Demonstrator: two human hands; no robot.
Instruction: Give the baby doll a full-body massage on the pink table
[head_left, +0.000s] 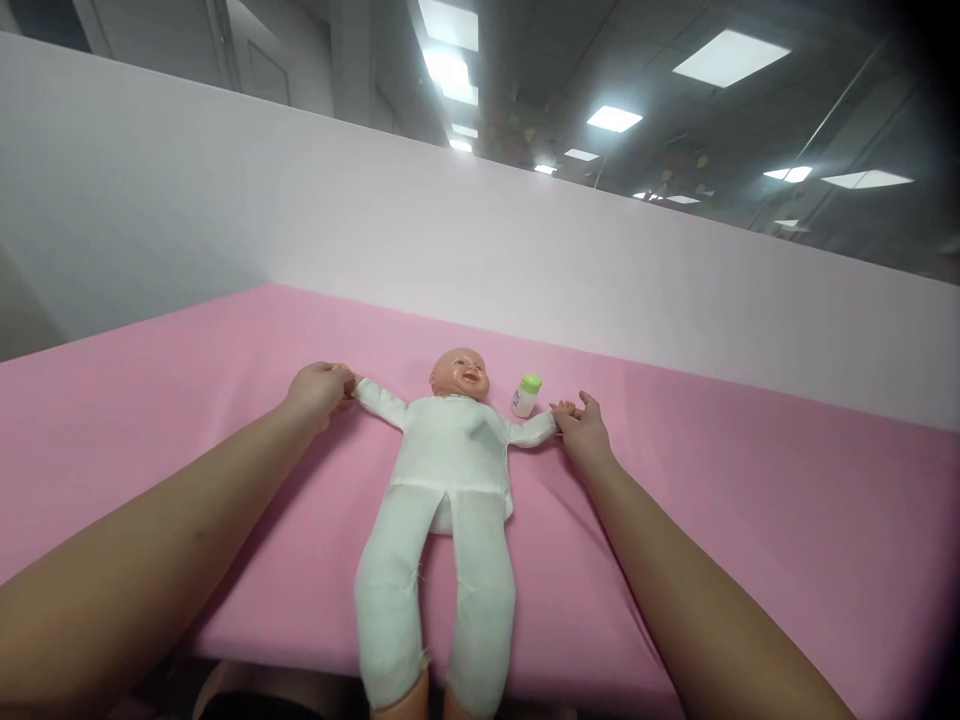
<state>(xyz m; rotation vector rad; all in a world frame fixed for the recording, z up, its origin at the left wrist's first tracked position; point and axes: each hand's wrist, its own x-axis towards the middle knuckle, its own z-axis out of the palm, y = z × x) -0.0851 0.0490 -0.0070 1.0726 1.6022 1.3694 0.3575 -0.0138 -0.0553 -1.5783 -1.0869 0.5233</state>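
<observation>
A baby doll (454, 450) with a white cloth body lies on its back, face up, its arms spread to both sides. Its legs reach past the near edge of the pink surface. My left hand (321, 393) is closed around the doll's hand on the left, and its fingertips are partly hidden. On the other side, my right hand (585, 430) pinches the doll's other hand at the wrist, with the index finger raised. A small white bottle (526, 397) with a green cap stands close to the doll's head, just left of my right hand.
The doll lies on a pink padded surface (247, 590). A white wall panel (525, 250) rises along its far side and another at the left. Ceiling lights show above the panel. Part of my legs is below the near edge.
</observation>
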